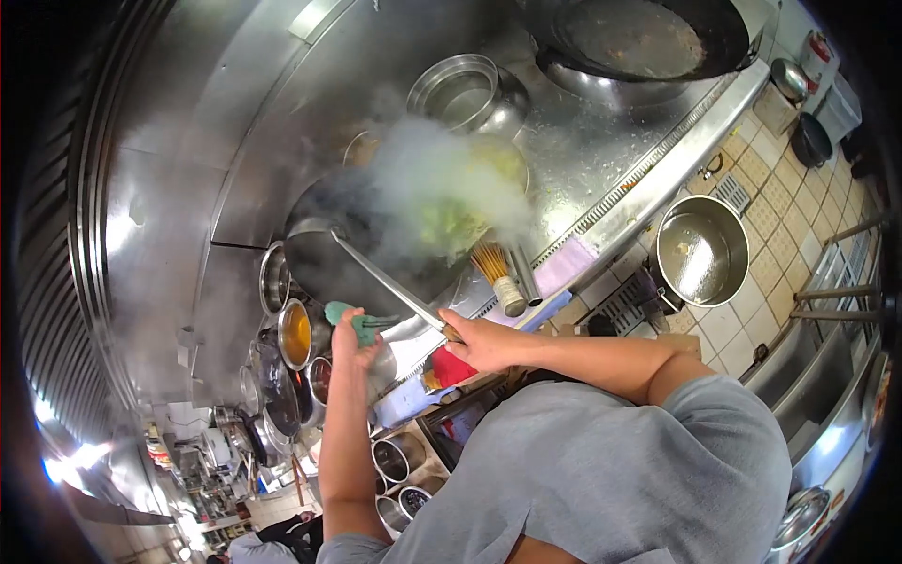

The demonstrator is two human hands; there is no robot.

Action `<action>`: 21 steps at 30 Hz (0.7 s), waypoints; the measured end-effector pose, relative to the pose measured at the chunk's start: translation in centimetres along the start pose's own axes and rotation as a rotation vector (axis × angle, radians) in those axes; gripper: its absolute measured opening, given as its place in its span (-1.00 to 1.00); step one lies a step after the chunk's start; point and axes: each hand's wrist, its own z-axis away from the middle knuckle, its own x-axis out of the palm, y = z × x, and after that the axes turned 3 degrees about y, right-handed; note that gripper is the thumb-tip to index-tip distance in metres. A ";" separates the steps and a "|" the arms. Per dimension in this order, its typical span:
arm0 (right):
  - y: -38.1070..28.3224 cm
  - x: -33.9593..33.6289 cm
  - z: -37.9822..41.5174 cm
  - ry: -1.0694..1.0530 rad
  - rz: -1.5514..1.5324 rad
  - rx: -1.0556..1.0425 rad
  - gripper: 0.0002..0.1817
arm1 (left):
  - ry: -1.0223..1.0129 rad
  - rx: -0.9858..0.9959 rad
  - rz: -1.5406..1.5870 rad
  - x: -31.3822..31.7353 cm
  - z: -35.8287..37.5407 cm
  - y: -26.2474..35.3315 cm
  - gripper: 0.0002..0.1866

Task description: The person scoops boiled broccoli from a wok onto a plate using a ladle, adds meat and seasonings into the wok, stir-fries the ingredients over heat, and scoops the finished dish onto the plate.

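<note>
My left hand (pixel 353 346) is closed on a green cloth (pixel 349 322), at the near edge of a large dark wok (pixel 376 273). The wok's handle lies against the cloth. In my right hand (pixel 484 344) is the wooden end of a long-handled metal ladle (pixel 385 279). Its shaft slants over the wok to the far left side, where smoke dims the head. Green vegetables (pixel 446 224) lie in the wok's far right part, half hidden by thick steam.
A bamboo brush (pixel 498 268) lies right of the wok, near a folded pink cloth (pixel 564 265). Behind stands a metal pot (pixel 470 94); another wok (pixel 639 42) sits at top right. A bowl of orange liquid (pixel 296 334) is at left. A large pot (pixel 702 251) stands right.
</note>
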 end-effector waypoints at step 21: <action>-2.0 -5.0 -3.2 -0.003 -0.696 0.201 -0.57 | 0.210 0.775 -0.134 -1.4 -1.4 -4.3 -0.66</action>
